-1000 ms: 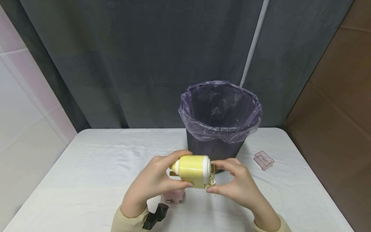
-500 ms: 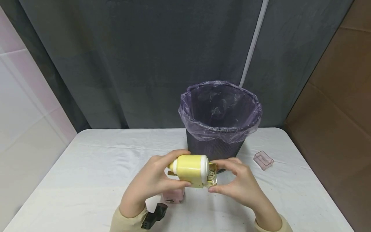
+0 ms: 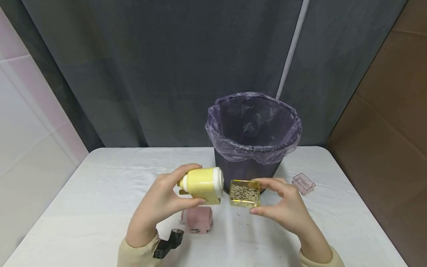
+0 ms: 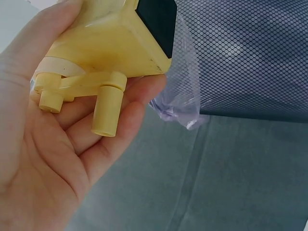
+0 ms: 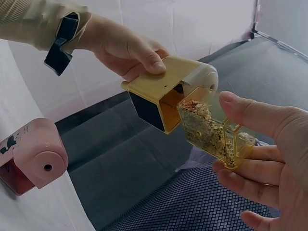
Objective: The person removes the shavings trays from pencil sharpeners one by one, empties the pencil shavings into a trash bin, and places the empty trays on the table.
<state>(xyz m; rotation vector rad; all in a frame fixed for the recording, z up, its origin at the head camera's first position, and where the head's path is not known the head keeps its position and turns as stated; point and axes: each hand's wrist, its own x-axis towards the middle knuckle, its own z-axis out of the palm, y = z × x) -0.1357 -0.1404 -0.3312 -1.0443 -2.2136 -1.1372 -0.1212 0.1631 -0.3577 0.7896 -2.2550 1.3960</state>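
Note:
My left hand (image 3: 158,200) grips a yellow and white crank pencil sharpener (image 3: 201,183) lying sideways. Its crank handle (image 4: 107,109) points back over the palm in the left wrist view. Between thumb and fingers, my right hand (image 3: 283,205) pinches a clear yellow shavings drawer (image 3: 244,193), which holds a heap of pencil shavings (image 5: 202,122). The drawer is apart from the sharpener, whose drawer slot (image 5: 172,108) gapes in the right wrist view. Below the left hand, a pink pencil sharpener (image 3: 199,219) rests on the table.
Behind the hands stands a dark mesh bin (image 3: 230,167) lined with a purple plastic bag (image 3: 213,128). A clear pink drawer (image 3: 303,184) lies right of it on the white table (image 3: 110,193). Small dark crumbs dot the cloth. A grey curtain (image 3: 166,74) hangs behind.
The yellow drawer has come fully out of the sharpener and turned its open top toward the head camera. My left hand has moved left with the sharpener, uncovering more of the pink one.

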